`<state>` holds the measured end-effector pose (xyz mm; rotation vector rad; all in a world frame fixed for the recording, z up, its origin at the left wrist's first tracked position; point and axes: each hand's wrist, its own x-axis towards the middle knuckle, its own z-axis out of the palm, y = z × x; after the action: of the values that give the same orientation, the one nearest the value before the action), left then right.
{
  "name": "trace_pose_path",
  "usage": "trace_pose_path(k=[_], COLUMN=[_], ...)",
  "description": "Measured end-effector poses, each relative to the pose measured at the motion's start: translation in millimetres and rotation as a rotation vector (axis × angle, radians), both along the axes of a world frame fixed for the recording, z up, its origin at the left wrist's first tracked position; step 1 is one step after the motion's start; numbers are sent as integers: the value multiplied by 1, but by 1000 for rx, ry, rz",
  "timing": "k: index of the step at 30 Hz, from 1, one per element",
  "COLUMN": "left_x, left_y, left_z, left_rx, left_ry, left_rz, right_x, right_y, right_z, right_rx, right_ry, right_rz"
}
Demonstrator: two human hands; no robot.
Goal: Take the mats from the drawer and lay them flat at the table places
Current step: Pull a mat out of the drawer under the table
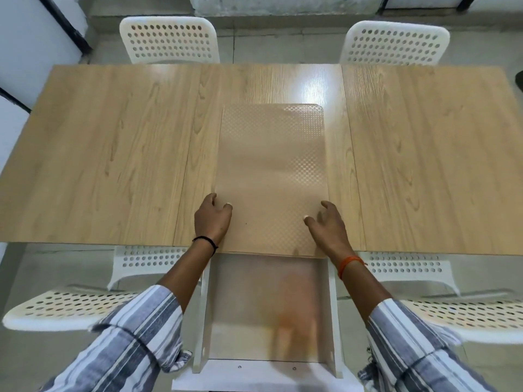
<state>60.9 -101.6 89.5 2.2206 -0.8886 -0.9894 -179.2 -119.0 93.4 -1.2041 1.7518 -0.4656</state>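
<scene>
Left hand [212, 219]: lower centre-left; fingers loosely curled on mat's left edge, steadying, not gripping
Mat [271, 176]: frame centre; flat on table [113, 151], near end overhanging; likely awaiting placing
Right hand [328, 224]: lower centre-right; spread, fingertips on mat's right edge
Drawer [268, 306]: bottom centre; pulled open, possibly more mats inside

Dining room: wooden table [113, 142], white chairs [169, 41].

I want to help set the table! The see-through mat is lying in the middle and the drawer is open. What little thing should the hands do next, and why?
Probably slide the mat sideways toward one chair. It lies flat on the table between the two far chairs, not in front of either, and the left hand and right hand are already at its near corners. The open drawer seems to hold another.
</scene>
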Motion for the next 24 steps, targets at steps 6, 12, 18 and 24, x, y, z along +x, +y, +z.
trace_pose_path(k=[6,12,18,24], left_x=[-1,0,0,-2], left_y=[-5,-7,-14,-17], left_z=[3,11,16,14], left_rx=[-3,-8,7,54], left_ry=[21,35,88,51], left_rz=[-8,0,102,132], right_x=[-5,-7,-6,-11], right_y=[-7,-5,-9,-23], right_z=[9,5,0,0], right_rx=[24,-2,-58,-117], right_ry=[-51,-13,-9,-85], right_rz=[26,80,37,-224])
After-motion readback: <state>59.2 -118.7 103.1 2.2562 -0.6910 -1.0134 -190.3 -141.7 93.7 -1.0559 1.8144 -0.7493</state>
